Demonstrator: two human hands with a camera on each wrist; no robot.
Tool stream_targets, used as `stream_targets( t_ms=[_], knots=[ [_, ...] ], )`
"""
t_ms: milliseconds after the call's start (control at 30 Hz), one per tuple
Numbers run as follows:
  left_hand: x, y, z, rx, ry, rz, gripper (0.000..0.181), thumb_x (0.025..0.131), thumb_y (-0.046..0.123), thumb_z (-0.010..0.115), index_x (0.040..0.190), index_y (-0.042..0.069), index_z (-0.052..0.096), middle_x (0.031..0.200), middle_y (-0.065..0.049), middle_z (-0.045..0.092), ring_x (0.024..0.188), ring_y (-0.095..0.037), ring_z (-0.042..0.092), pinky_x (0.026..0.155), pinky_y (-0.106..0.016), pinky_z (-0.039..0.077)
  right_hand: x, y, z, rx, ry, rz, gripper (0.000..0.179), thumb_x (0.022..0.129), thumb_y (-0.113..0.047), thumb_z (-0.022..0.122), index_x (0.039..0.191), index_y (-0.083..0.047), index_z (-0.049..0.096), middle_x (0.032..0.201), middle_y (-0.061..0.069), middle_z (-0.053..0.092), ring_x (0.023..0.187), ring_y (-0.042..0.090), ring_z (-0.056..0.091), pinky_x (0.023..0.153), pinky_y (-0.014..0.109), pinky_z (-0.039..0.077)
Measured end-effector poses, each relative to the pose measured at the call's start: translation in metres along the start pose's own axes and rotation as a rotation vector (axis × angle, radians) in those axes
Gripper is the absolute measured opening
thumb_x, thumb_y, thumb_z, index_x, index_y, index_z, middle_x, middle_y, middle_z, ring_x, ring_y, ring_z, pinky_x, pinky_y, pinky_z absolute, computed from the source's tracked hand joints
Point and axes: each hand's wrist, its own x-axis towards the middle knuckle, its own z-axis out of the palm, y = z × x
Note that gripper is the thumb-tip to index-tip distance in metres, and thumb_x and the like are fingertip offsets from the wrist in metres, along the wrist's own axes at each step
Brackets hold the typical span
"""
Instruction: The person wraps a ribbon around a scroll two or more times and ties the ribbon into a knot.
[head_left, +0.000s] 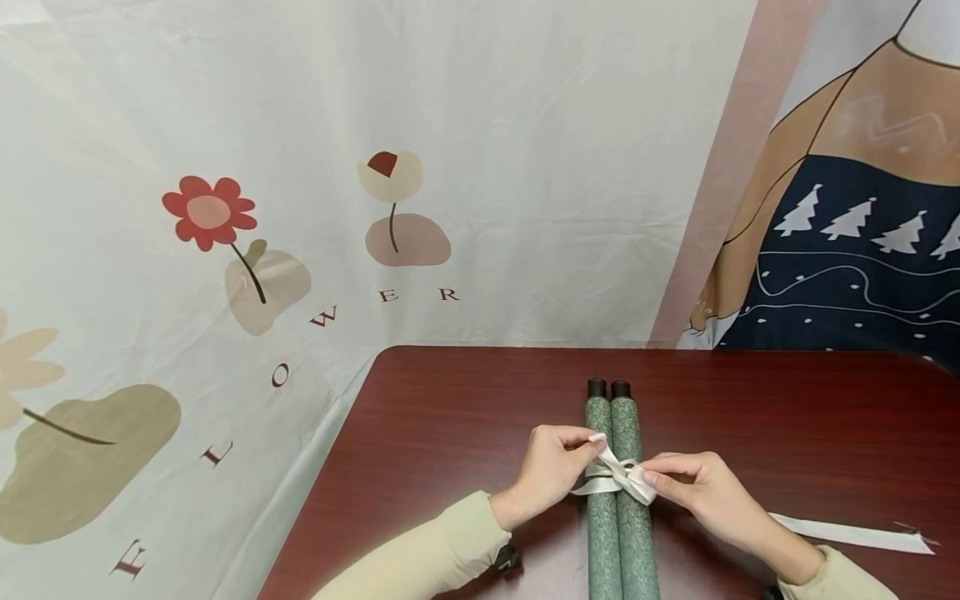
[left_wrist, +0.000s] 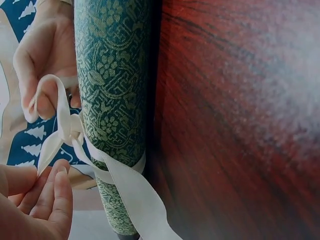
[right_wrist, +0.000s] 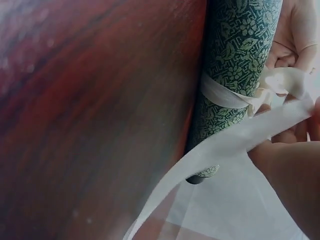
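Note:
Two green brocade scroll rolls [head_left: 602, 533] with black end knobs lie side by side on the table. A white ribbon [head_left: 600, 485] goes round both and is looped into a bow on top. My left hand [head_left: 551, 467] pinches one loop of the bow between thumb and fingertips, just left of the rolls. On the other side my right hand [head_left: 712, 496] pinches the opposite loop. In the left wrist view the knot of the ribbon [left_wrist: 74, 135] sits between both hands. One ribbon tail [right_wrist: 220, 142] hangs past the roll in the right wrist view.
The dark red wooden table [head_left: 465, 400] has rounded back corners. A long ribbon end [head_left: 855, 533] with a frayed tip lies on it at the right. Behind stands a pale cloth backdrop [head_left: 525, 167] with printed flowers and letters.

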Motion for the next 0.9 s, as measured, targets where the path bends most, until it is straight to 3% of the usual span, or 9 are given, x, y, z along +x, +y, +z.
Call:
stream_targets(
  t_ms=[67, 167, 300, 467, 633, 700, 800, 900],
  knots=[
    [-0.001, 0.000, 0.000, -0.003, -0.011, -0.005, 0.013, 0.094, 0.008, 0.077, 0.102, -0.001, 0.082, 0.086, -0.007, 0.079, 0.065, 0.002, 0.058, 0.060, -0.015, 0.048, 0.000, 0.000, 0.000, -0.019, 0.006, -0.013, 0.018, 0.097, 0.002, 0.069, 0.111, -0.002, 0.080, 0.103, 0.001, 0.078, 0.091, 0.004, 0.069, 0.073, 0.022, 0.058],
    [-0.005, 0.000, 0.000, 0.017, -0.039, 0.012, 0.014, 0.094, 0.008, 0.077, 0.103, -0.001, 0.082, 0.090, -0.004, 0.079, 0.073, 0.003, 0.063, 0.066, -0.016, 0.053, -0.001, 0.000, 0.001, -0.027, 0.038, 0.038, 0.015, 0.096, 0.001, 0.072, 0.109, 0.000, 0.079, 0.100, 0.001, 0.078, 0.087, 0.004, 0.069, 0.070, 0.023, 0.058],
    [-0.012, 0.001, -0.001, 0.112, -0.100, 0.128, 0.012, 0.093, 0.004, 0.076, 0.104, 0.001, 0.082, 0.098, -0.003, 0.080, 0.084, 0.003, 0.068, 0.074, -0.018, 0.057, 0.001, -0.002, 0.002, 0.007, 0.093, 0.190, 0.021, 0.094, -0.003, 0.076, 0.114, 0.004, 0.075, 0.095, 0.005, 0.077, 0.080, 0.006, 0.070, 0.066, 0.026, 0.058],
    [-0.020, 0.001, -0.007, 0.281, -0.238, 0.400, 0.015, 0.093, -0.001, 0.074, 0.105, 0.003, 0.082, 0.104, -0.005, 0.079, 0.096, 0.000, 0.070, 0.085, -0.014, 0.054, 0.003, -0.003, 0.001, 0.057, 0.074, 0.275, 0.033, 0.097, -0.002, 0.072, 0.126, 0.014, 0.066, 0.103, 0.018, 0.073, 0.084, 0.005, 0.069, 0.069, 0.025, 0.058],
    [-0.022, 0.001, -0.014, 0.532, -0.413, 0.784, 0.018, 0.092, -0.005, 0.072, 0.105, 0.004, 0.081, 0.106, -0.002, 0.078, 0.108, -0.009, 0.071, 0.103, -0.015, 0.045, 0.003, -0.006, -0.001, 0.061, 0.047, 0.341, 0.022, 0.100, -0.002, 0.067, 0.118, 0.010, 0.072, 0.109, 0.019, 0.075, 0.088, 0.003, 0.067, 0.077, 0.024, 0.057],
    [-0.022, 0.002, -0.015, 0.643, -0.463, 0.899, 0.019, 0.092, -0.003, 0.071, 0.106, 0.007, 0.080, 0.106, 0.002, 0.077, 0.109, -0.010, 0.069, 0.107, -0.015, 0.041, 0.003, -0.006, -0.001, 0.057, 0.054, 0.380, 0.019, 0.100, -0.003, 0.067, 0.114, 0.008, 0.073, 0.107, 0.016, 0.075, 0.087, 0.003, 0.067, 0.077, 0.023, 0.056],
    [-0.022, 0.004, -0.014, 0.765, -0.528, 0.964, 0.018, 0.090, -0.002, 0.070, 0.099, 0.011, 0.078, 0.102, 0.006, 0.075, 0.106, -0.009, 0.067, 0.109, -0.015, 0.039, 0.004, -0.007, -0.001, 0.056, 0.060, 0.415, 0.017, 0.101, -0.005, 0.067, 0.112, 0.006, 0.073, 0.103, 0.014, 0.075, 0.085, 0.005, 0.066, 0.077, 0.024, 0.055],
    [-0.023, 0.003, -0.010, 0.921, -0.557, 0.999, 0.015, 0.088, 0.002, 0.071, 0.087, 0.017, 0.072, 0.093, 0.011, 0.070, 0.097, -0.008, 0.063, 0.101, -0.016, 0.043, 0.004, -0.008, 0.000, 0.050, 0.059, 0.432, 0.016, 0.101, -0.005, 0.066, 0.111, 0.006, 0.073, 0.103, 0.014, 0.075, 0.086, 0.005, 0.066, 0.077, 0.024, 0.055]
  ],
)
